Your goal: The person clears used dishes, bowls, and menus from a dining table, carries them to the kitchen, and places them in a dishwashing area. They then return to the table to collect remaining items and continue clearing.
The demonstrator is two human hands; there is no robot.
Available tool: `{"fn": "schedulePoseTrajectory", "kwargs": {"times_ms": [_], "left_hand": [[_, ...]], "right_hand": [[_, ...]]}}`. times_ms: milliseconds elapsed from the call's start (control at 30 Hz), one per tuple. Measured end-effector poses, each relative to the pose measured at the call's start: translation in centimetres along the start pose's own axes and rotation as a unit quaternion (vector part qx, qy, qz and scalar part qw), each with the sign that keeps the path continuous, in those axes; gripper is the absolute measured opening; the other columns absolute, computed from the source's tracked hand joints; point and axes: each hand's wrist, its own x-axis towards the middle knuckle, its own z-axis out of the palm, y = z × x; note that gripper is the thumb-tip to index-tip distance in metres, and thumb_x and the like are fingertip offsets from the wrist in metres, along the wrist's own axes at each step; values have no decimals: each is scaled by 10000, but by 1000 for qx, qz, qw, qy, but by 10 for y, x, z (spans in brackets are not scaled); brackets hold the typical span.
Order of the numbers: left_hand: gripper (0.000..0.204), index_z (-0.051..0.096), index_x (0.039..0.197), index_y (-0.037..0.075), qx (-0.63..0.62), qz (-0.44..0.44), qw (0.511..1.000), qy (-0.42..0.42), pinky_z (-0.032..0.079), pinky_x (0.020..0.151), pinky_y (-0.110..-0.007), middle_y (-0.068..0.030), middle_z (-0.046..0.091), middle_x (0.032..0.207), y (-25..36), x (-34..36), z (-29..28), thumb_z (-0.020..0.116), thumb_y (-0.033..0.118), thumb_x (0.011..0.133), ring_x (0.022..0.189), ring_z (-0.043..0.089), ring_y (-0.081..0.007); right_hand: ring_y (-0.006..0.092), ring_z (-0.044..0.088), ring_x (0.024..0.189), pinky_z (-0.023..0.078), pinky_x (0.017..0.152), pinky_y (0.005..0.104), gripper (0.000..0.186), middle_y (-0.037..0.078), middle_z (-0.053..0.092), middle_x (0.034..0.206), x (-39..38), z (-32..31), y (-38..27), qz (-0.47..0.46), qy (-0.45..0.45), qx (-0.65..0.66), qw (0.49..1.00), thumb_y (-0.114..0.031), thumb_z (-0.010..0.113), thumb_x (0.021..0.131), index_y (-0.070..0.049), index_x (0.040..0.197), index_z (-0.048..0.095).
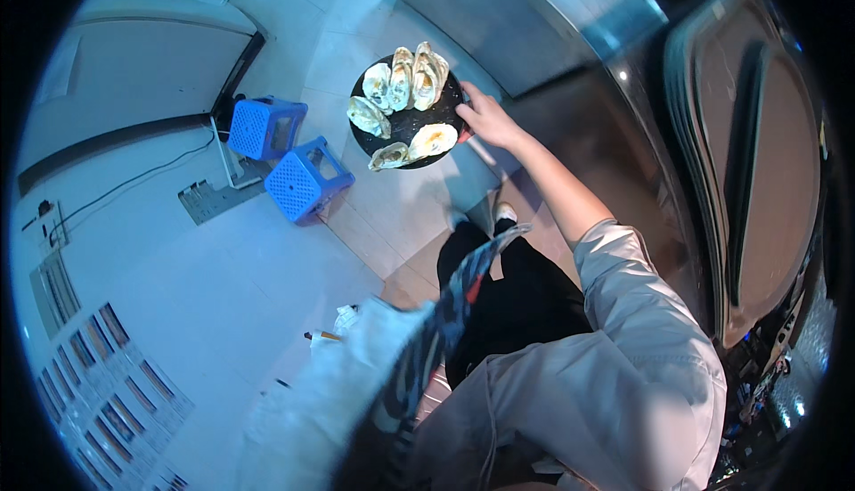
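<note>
Several oysters (401, 81) top a dark plate (410, 124), its three-o'clock rim pinched by the right hand (485, 118); likely stiff and weighty, it needs a level rim hold lest oysters slide.

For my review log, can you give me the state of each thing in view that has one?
Right hand: closed on the plate's rim.
Plate: held by one side, loaded with oysters.
Oysters: shells opened, set around the plate.
Stools: upright, close together, not stacked.
Trays: on edge, packed together.
Left hand: out of view.
</note>
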Motion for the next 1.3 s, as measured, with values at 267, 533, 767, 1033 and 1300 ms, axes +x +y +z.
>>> {"fn": "schedulePoseTrajectory", "kwargs": {"times_ms": [267,533,767,1033,1300], "left_hand": [[542,489,1384,75,9,-7,999,-51,521,977,-430,-103,611,1292,156,150,126,676,296,926,1150,623,-243],[547,483,1396,79,21,25,996,-83,508,1004,-447,-112,604,1312,304,280,242,653,332,941,1183,609,-254],[549,463,1407,52,40,138,968,-207,500,1026,-469,-132,595,1329,416,400,380,627,323,959,1207,601,-272],[534,464,1388,12,22,121,977,-172,563,946,-431,-135,626,1253,544,501,590,682,98,909,1105,657,-259],[528,508,1320,-18,37,137,955,-259,586,859,-367,-122,666,1164,710,630,795,739,120,866,1020,690,-230]], "right_hand": [[252,711,636,599,562,352,495,206,666,874,174,10,-95,27,33,19,999,-111,448,947,55,1396,326],[241,706,641,615,581,328,539,197,647,987,357,55,-207,52,11,83,995,-109,449,952,44,1447,297],[273,717,664,628,591,354,514,219,655,949,550,69,-306,36,-21,70,997,-126,457,949,49,1411,317],[270,707,641,618,596,338,554,212,652,998,772,63,-424,27,-3,66,997,-165,424,954,21,1454,278],[262,700,653,616,580,348,448,177,649,999,980,43,-531,-43,31,77,996,-155,405,951,20,1361,364]]}}
